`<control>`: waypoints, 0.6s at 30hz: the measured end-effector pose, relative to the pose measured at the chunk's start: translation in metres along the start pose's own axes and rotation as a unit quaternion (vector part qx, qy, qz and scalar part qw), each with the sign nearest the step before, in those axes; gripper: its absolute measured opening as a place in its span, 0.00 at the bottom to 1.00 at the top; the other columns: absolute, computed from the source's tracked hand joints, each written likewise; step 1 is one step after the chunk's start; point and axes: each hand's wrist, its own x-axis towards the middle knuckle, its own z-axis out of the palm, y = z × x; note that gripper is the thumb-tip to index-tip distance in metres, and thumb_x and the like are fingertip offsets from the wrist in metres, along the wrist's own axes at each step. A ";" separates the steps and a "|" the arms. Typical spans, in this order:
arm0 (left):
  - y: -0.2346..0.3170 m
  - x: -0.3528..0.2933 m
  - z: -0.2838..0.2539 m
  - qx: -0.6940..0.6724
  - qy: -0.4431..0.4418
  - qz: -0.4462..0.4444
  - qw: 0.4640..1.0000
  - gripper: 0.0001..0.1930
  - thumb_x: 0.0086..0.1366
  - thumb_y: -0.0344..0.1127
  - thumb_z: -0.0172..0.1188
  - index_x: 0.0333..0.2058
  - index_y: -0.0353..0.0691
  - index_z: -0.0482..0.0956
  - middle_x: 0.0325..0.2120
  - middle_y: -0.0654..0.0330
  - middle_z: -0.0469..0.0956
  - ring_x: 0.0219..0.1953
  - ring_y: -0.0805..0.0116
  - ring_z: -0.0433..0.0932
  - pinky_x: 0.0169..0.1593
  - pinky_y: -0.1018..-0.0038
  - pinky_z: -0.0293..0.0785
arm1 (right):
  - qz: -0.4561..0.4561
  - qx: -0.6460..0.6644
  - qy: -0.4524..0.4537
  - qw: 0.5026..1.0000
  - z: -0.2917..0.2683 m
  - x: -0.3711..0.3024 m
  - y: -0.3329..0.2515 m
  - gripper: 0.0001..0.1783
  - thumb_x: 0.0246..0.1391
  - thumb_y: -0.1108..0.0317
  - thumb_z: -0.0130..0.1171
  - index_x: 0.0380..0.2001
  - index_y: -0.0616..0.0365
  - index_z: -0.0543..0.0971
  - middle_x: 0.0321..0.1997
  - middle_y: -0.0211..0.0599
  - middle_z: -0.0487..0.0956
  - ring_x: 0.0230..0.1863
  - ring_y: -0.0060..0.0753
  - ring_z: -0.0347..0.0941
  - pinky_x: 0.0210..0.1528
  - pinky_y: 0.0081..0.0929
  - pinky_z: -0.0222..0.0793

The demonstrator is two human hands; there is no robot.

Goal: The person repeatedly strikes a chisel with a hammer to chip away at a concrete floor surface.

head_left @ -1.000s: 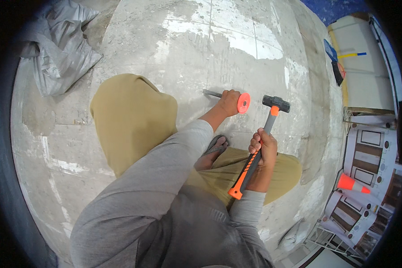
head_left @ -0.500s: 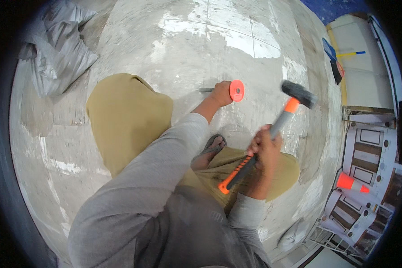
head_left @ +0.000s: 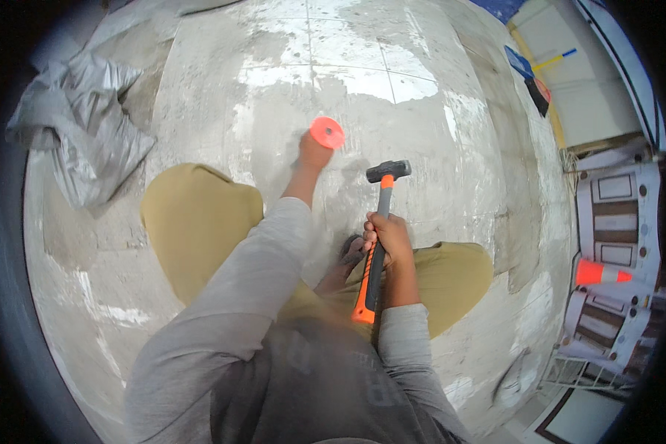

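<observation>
Left hand [head_left: 316,152] grips a red-guarded tool [head_left: 328,132], nearby right hand [head_left: 391,235] a hammer [head_left: 372,275], whose misaimed swing could bruise the left hand.

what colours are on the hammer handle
The hammer handle is orange, grey and black; it shows best in the head view, the only one here.

Floor [head_left: 459,192]: grey and worn, with irregular white patches and straight joint lines at upper centre, further white streaks at lower left, and a browner band along the right side. Lying on it at upper left of the frame: a crumpled whitish-grey sack [head_left: 89,140]. A foot [head_left: 353,253] in a dark sandal rests on it near frame centre, partly hidden.
</observation>
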 end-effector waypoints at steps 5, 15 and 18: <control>-0.001 0.032 -0.050 -0.128 0.139 -0.024 0.982 0.14 0.54 0.35 0.66 0.39 0.39 0.78 0.37 0.57 0.79 0.39 0.63 0.77 0.44 0.70 0.71 | 0.050 -0.073 -0.038 0.995 0.014 0.019 0.015 0.08 0.53 0.73 0.54 0.22 0.64 0.70 0.15 0.31 0.68 0.11 0.22 0.64 0.13 0.25 0.66; -0.001 0.034 -0.069 -0.228 0.120 -0.030 0.966 0.19 0.53 0.33 0.69 0.43 0.39 0.75 0.32 0.64 0.76 0.31 0.75 0.74 0.34 0.76 0.71 | -0.096 -0.708 -0.154 0.683 0.056 0.055 0.082 0.20 0.45 0.72 0.54 0.42 0.75 0.75 0.41 0.58 0.79 0.44 0.47 0.78 0.44 0.38 0.74; -0.004 0.031 -0.062 -0.209 0.079 -0.057 0.973 0.19 0.53 0.34 0.69 0.43 0.40 0.74 0.29 0.66 0.73 0.26 0.78 0.72 0.27 0.78 0.69 | -0.063 -0.725 -0.162 0.666 0.058 0.061 0.099 0.20 0.46 0.71 0.55 0.44 0.68 0.77 0.46 0.54 0.78 0.50 0.46 0.75 0.48 0.38 0.73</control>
